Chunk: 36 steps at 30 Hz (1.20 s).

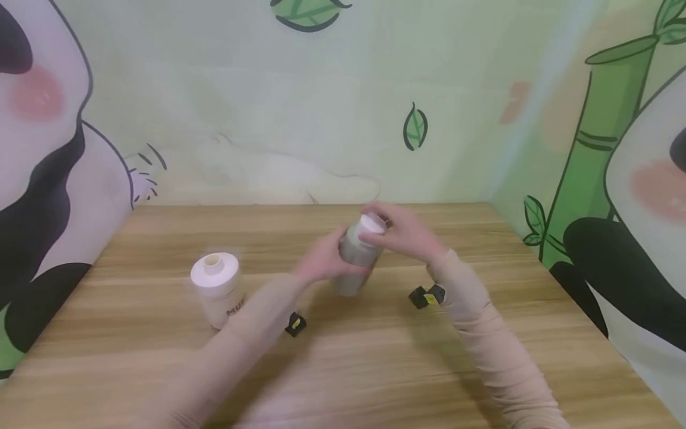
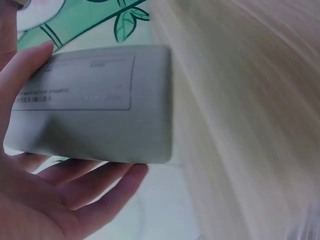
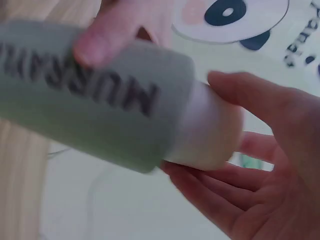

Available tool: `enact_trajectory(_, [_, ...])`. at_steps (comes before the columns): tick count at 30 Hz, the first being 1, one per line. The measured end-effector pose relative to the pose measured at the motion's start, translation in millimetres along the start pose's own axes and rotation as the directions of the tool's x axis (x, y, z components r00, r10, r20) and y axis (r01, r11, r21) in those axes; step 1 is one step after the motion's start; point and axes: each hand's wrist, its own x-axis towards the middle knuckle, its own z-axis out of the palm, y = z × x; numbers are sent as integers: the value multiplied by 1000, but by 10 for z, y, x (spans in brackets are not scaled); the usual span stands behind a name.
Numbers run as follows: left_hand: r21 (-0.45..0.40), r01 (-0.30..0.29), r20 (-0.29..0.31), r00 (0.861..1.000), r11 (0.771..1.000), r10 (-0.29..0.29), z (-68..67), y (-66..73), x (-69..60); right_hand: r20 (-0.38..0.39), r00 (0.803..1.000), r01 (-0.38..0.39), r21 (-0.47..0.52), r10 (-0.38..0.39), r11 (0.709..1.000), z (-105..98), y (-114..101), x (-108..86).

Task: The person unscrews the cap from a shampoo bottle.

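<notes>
"What have the hands got?"
"The left hand point(image 1: 328, 257) grips a grey-green shampoo bottle point(image 1: 358, 255) round its body; the right hand point(image 1: 405, 231) has thumb and fingers about its white cap point(image 1: 372, 224)."
"And where's that bottle?"
"Tilted, over the middle of the wooden table point(image 1: 354, 369). Whether its base touches, I can't tell."
"Do the wrist views add anything?"
"The left one shows a framed label point(image 2: 85, 85) reading 'SHAMPOO'; the right, big dark lettering point(image 3: 135, 97), upside down. The head view resolves neither."
"Further out?"
"Only the head view has the white bottle point(image 1: 214, 280), standing by the left sleeve point(image 1: 236, 345), its neck uncapped."
</notes>
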Motion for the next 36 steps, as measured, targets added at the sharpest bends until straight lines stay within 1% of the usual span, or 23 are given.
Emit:
enact_trajectory(3, [74, -54, 26, 998, 996, 52, -128, 8, -179, 26, 996, 83, -65, -81, 994, 26, -132, -55])
enact_trajectory(6, [131, -104, 61, 993, 986, 97, -237, -24, -367, 66, 985, 166, -133, -159, 977, 100, -237, -107])
enact_trajectory(7, [154, -122, 78, 991, 981, 111, -262, -35, -419, 81, 982, 183, -154, -172, 971, 121, -264, -123])
enact_trajectory(9, [169, -128, 121, 987, 977, 108, -304, -46, -526, 116, 977, 198, -174, -179, 965, 161, -310, -160])
enact_trajectory(12, [160, -117, 193, 978, 980, 86, -337, -52, -672, 156, 974, 189, -185, -161, 964, 210, -380, -218])
enact_trajectory(14, [116, -110, 240, 967, 987, 79, -342, -57, -757, 175, 973, 183, -187, -150, 965, 235, -424, -261])
enact_trajectory(16, [87, -109, 273, 959, 990, 81, -344, -69, -829, 191, 970, 185, -198, -147, 963, 260, -461, -296])
enact_trajectory(18, [67, -120, 292, 952, 990, 95, -352, -85, -889, 208, 966, 195, -212, -151, 958, 288, -481, -319])
enact_trajectory(19, [67, -124, 295, 950, 990, 99, -356, -97, -915, 216, 964, 202, -220, -154, 954, 306, -488, -326])
enact_trajectory(21, [85, -130, 289, 952, 988, 100, -370, -118, -965, 233, 957, 229, -239, -173, 944, 349, -491, -329])
enact_trajectory(23, [112, -151, 279, 953, 982, 115, -386, -130, -974, 238, 948, 273, -261, -213, 926, 367, -488, -324])
enact_trajectory(25, [149, -164, 269, 956, 975, 120, -390, -151, -982, 244, 935, 323, -276, -259, 905, 392, -480, -316])
enact_trajectory(28, [177, -176, 262, 957, 968, 126, -382, -200, -986, 253, 911, 393, -287, -327, 873, 427, -464, -303])
enact_trajectory(33, [169, -192, 264, 954, 967, 143, -368, -251, -959, 252, 880, 464, -275, -403, 842, 437, -438, -284])
enact_trajectory(36, [167, -201, 268, 951, 965, 151, -378, -242, -937, 254, 871, 484, -291, -421, 825, 410, -444, -282])
